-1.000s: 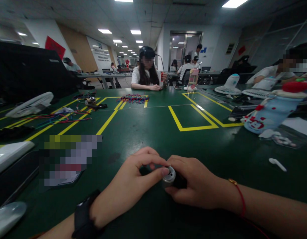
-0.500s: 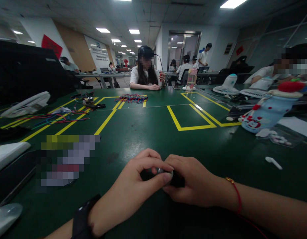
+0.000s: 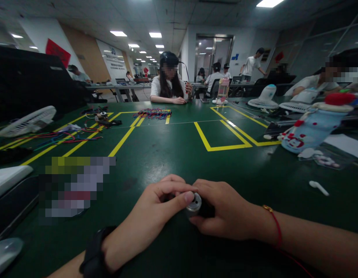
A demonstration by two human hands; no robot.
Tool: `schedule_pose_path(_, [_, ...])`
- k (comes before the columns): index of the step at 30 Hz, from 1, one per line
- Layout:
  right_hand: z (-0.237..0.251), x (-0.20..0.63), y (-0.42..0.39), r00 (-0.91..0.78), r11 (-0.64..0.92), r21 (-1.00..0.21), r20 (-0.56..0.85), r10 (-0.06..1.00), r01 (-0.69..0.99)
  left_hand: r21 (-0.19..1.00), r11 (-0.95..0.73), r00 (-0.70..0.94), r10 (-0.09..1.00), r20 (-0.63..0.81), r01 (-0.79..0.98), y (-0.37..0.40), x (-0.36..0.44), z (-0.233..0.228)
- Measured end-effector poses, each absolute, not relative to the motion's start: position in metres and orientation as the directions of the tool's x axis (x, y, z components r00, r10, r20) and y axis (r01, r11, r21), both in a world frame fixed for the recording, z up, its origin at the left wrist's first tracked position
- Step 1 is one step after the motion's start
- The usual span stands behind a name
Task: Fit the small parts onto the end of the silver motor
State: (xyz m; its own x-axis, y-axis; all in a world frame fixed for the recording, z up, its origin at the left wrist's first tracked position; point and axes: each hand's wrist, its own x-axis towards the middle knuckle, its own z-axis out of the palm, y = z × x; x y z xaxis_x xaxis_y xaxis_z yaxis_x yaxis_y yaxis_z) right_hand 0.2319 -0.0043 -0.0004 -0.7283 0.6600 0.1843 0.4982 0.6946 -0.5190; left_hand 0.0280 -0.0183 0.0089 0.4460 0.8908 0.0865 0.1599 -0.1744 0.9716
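Note:
A small silver metal cylinder point(image 3: 194, 204) with a round end face sits between my two hands, low over the green table point(image 3: 179, 154). My right hand point(image 3: 225, 213) wraps around its dark body from the right. My left hand point(image 3: 155, 216), with a black watch on the wrist, pinches the cylinder's silver end with thumb and fingers. Most of the dark part is hidden under my fingers.
Yellow tape lines point(image 3: 222, 146) mark boxes on the table. Coloured wires point(image 3: 69, 137) and a white fan point(image 3: 26, 121) lie at left, a wire bundle point(image 3: 152, 113) farther back. A blue bottle point(image 3: 312, 129) and a white earbud point(image 3: 318, 188) sit at right. Other people sit across and beside.
My left thumb covered the silver end half a second ago and has slid off, showing its face again. Both hands stay together at the same spot. A person in the back walked right.

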Motion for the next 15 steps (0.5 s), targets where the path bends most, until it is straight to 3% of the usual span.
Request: schedule_pose_path(15, [0.0011, 0.2322, -0.0047, -0.728, 0.698, -0.526, 0.198, 0.656, 0.486, 0.965, -0.207, 0.465, 0.878, 0.110, 0.162, -0.0207, 0.0303, 0.0106])
